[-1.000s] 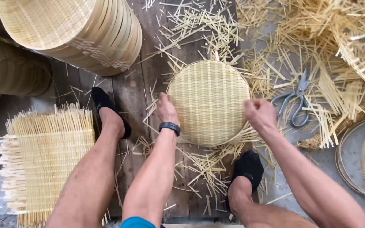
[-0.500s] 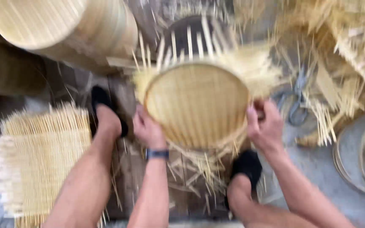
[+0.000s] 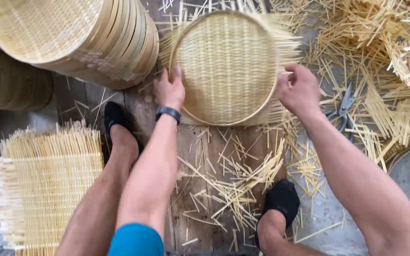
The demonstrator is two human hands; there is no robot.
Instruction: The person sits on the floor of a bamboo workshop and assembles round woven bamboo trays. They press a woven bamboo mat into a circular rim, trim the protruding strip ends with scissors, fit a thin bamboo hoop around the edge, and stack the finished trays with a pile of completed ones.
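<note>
Nearest me, at six o'clock, my knees and two black shoes [image 3: 281, 201] frame a worn wooden board [image 3: 191, 156] littered with pale, stiff bamboo offcuts [image 3: 233, 185], thin and splintery, lying every which way. At eight o'clock a flat woven mat [image 3: 48, 187] of slats sits on the floor, its ends untrimmed and bristling.

Moving up to the centre, I now have the round woven tray [image 3: 226, 66] raised and tilted toward me. A second ago it lay flat on the board under my palms; half a second ago it was mid-swing and blurred. Lifted like this, its underside weave and smooth bent hoop face the camera, with loose slat ends fanning out past the rim at two and ten o'clock.

My left hand [image 3: 169, 90], a dark band on the wrist, clamps the rim at nine o'clock, fingers wrapped over the edge. My right hand [image 3: 300, 90] pinches the rim at three o'clock, fingers curled closed on it.

Just beyond the right hand, grey scissors [image 3: 342, 106] rest among the straw. Farther off, at eleven o'clock, a stack of finished trays [image 3: 91, 42] leans on its side, hoops layered tight; at one o'clock lies a heap of cut strips [image 3: 376, 38]
</note>
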